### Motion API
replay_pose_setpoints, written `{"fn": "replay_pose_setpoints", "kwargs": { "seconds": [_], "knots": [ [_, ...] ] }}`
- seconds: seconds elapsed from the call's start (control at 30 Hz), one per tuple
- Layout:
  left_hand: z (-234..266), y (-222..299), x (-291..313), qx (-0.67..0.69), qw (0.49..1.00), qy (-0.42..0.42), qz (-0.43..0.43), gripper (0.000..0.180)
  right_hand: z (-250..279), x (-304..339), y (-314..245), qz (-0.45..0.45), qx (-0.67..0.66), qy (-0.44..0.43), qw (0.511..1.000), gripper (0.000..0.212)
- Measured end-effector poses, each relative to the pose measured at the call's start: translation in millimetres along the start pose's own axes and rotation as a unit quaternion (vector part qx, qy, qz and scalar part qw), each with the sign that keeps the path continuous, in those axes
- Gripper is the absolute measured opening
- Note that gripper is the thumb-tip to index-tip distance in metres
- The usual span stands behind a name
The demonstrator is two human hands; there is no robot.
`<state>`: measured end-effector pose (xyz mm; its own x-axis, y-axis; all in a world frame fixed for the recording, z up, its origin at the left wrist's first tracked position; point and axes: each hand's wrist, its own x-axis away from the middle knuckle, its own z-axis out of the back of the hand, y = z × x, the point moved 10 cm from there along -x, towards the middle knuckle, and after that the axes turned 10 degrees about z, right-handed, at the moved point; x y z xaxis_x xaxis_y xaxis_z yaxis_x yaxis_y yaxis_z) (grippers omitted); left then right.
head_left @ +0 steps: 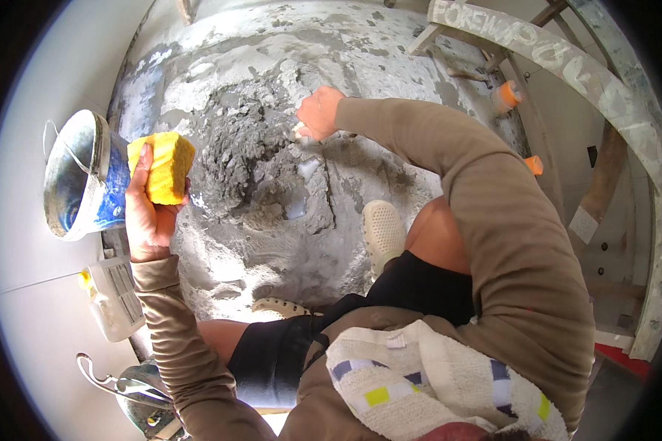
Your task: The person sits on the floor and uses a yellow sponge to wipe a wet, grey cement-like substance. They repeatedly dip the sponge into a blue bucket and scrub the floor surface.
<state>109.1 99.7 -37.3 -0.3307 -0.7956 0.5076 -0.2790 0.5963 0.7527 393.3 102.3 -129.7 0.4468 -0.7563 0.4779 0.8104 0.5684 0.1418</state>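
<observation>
My left hand [148,225] is closed round a thick yellow sponge [171,167], held up in front of the blue-and-white bucket. My right hand [321,113] is a fist at the right edge of a heap of wet grey mortar [235,140]. A small pale bit shows under its fingers, but what they grip is hidden. The mortar is lumpy, with small pools of water [296,203] in its lower part.
The bucket [112,176] is tipped against the left wall. Below it stands a white jug [115,298] with a yellow cap. Wooden frames [552,55] fill the right side, beside an orange-capped object [506,96]. My beige clogs [384,234] rest on the dusty floor.
</observation>
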Motion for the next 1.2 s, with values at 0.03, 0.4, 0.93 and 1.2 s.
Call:
{"fn": "replay_pose_setpoints", "kwargs": {
  "seconds": [0.03,0.4,0.93,1.2],
  "knots": [
    [0.7,-0.9,-0.9,-0.002,1.0,-0.006,0.0,0.047,0.9,0.7,3.8,-0.006,0.011,0.002,1.0,0.038],
    [13.2,10.5,7.6,0.034,0.999,-0.015,-0.025,0.043,64.9,12.6,-21.2,0.009,0.01,0.052,0.999,0.029],
    [-1.8,4.8,2.4,0.046,0.997,-0.05,-0.037,0.04,-4.9,-32.0,-77.8,0.066,0.027,-0.021,0.997,0.021],
    [9.5,29.6,8.1,0.067,0.996,-0.029,-0.047,0.038,88.5,-1.6,-7.1,-0.056,-0.027,0.047,0.997,0.029]
  ]
}}
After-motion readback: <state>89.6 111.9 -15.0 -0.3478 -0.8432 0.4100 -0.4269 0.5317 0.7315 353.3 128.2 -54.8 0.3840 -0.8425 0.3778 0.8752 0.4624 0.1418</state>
